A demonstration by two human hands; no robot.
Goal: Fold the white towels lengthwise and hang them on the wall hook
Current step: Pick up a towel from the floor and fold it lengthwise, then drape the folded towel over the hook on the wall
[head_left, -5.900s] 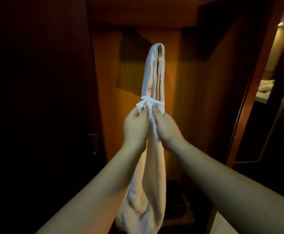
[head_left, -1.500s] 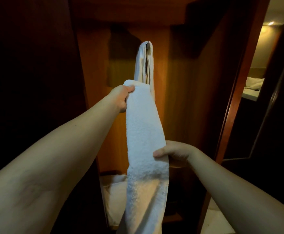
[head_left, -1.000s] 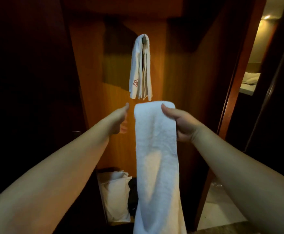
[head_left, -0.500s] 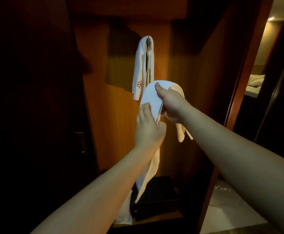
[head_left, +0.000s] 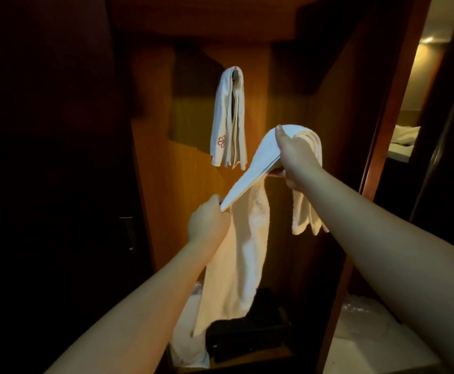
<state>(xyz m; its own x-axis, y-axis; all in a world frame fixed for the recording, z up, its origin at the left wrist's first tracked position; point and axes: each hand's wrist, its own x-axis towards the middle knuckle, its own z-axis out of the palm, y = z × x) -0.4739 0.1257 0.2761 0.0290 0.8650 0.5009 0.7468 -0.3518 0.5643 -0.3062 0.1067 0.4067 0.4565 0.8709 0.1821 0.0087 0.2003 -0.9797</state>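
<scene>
Both hands point(head_left: 297, 157) apparently gripping towel point(head_left: 250, 168)

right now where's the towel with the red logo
The logo towel hangs on the wall hook, upper centre, up and left of the right hand.

Head view, forward-down, near wooden wall point(head_left: 253, 76)

Two white towels show: one hanging towel point(head_left: 228, 122) on a single wall hook point(head_left: 236, 75), one held towel point(head_left: 250, 168). Two hands, the left hand point(head_left: 207, 225) and the right hand point(head_left: 296, 157), hold it.
</scene>
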